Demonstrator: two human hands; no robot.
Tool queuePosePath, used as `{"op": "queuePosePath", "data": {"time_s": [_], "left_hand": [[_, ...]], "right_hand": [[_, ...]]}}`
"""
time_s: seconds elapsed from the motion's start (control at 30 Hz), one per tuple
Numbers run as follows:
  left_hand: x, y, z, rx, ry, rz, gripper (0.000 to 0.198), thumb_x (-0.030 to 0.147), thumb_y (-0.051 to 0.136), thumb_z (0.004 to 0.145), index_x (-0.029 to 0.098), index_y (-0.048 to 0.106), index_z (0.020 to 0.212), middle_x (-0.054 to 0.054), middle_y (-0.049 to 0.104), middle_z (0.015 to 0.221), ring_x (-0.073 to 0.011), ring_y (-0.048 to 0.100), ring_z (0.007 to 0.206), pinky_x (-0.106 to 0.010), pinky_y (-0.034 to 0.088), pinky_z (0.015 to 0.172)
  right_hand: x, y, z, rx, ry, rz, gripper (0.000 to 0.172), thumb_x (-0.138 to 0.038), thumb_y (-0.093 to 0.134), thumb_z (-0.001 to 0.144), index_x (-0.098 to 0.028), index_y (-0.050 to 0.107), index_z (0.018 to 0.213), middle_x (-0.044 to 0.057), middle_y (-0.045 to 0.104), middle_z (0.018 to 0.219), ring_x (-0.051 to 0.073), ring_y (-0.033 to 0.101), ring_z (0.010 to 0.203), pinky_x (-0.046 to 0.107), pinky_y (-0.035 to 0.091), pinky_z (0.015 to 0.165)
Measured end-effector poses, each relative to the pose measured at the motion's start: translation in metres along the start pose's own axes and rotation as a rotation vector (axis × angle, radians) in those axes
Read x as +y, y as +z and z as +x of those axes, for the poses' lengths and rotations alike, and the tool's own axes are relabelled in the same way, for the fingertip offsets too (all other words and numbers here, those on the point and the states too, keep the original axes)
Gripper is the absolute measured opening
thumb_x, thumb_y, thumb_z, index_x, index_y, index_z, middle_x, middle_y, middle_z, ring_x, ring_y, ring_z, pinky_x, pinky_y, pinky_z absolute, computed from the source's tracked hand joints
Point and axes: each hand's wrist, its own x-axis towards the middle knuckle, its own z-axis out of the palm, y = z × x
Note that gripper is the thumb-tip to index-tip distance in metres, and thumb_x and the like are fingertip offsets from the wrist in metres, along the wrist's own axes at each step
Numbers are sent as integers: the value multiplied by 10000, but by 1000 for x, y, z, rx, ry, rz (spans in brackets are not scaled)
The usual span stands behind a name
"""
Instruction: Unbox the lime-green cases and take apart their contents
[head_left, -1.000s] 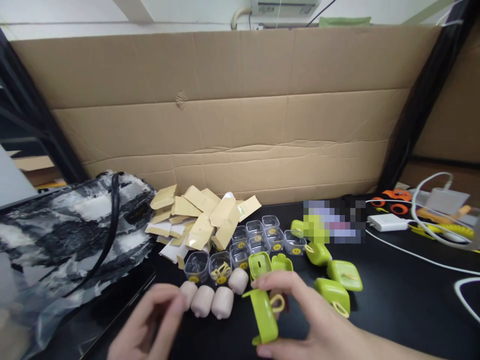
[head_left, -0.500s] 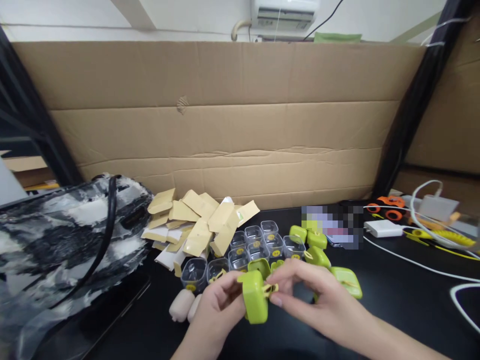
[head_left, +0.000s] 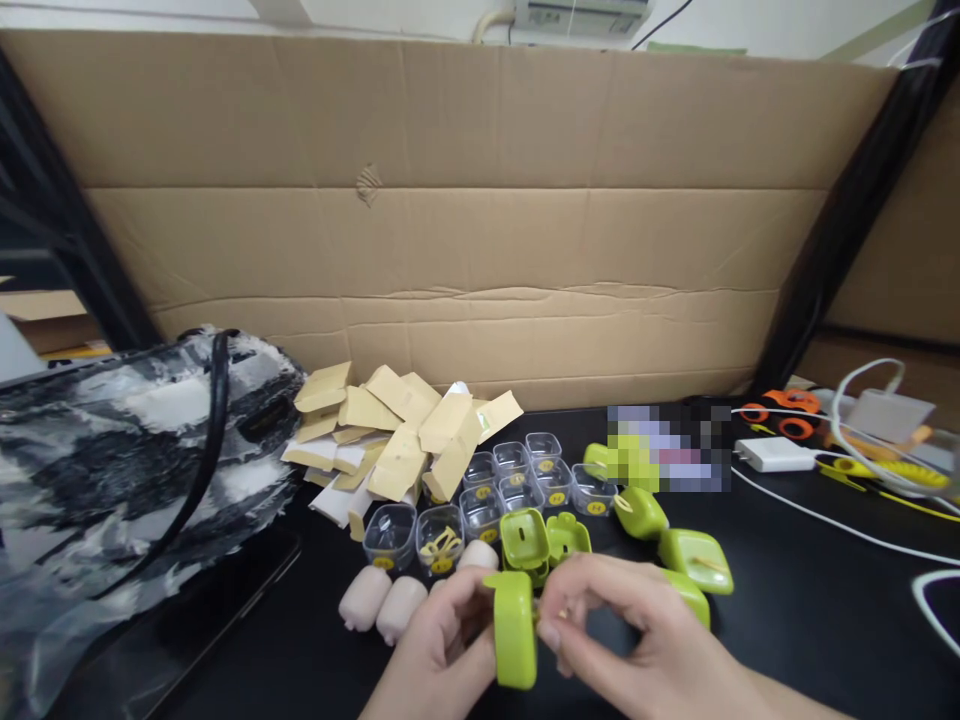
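Both hands meet low in the view over the black surface [head_left: 810,600], with a green case [head_left: 515,630] held edge-on between them. The left hand [head_left: 435,650] is closed around its left side, and the right hand [head_left: 637,640] has thumb and forefinger pinched at the case's right edge, seemingly on a small yellowish loop, though that spot is too small and blurred to be sure. Just behind the hands an open green case [head_left: 523,540] lies on the surface, with more green cases [head_left: 694,555] to the right, rows of clear plastic cups [head_left: 517,480] behind, pale pink pieces [head_left: 382,605] to the left, and a heap of tan paper packets [head_left: 397,430] further back against the cardboard wall [head_left: 465,220]. To do this well, the left hand should, by my judgement, keep the case steady and square while the right works only with fingertips, keeping the pinch light so the thin loop is not bent or torn, and keeping the work low over the surface so a dropped piece stays near.
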Motion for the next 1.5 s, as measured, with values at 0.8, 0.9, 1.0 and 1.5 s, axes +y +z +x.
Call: {"op": "queuePosePath", "data": {"time_s": [0.8,0.9,1.0,1.5], "left_hand": [[49,-63,31,247,744,1420,112,242,470,841,202,562,788,-29,603,827,-232,539,875,-387,454,769],[40,-72,34,267,709,1485,154,267,462,857,195,598,844,-49,597,869,-261,528,900,-433,453,787],[35,-71,32,273,709,1486,194,309,470,873,199,592,977,-60,587,947,-270,528,943,-442,458,802],[14,-38,4,8,1034,1133,341,72,470,867,245,484,1160,-30,574,940,-140,560,878,-245,438,805]], "right_hand": [[6,-68,12,4,-41,-538,138,-147,565,776,-220,468,711,58,593,1090,237,532,1119,394,436,919],[13,-64,12,-112,57,-547,115,-227,535,870,-211,523,757,74,543,1208,227,542,1122,386,458,909],[20,-53,13,-172,81,-624,139,-245,544,892,-203,557,760,65,575,1173,235,570,1064,413,460,899],[10,-79,-37,-194,-144,-1029,518,-219,783,570,-176,618,1059,110,690,994,327,649,947,469,556,779]]}}
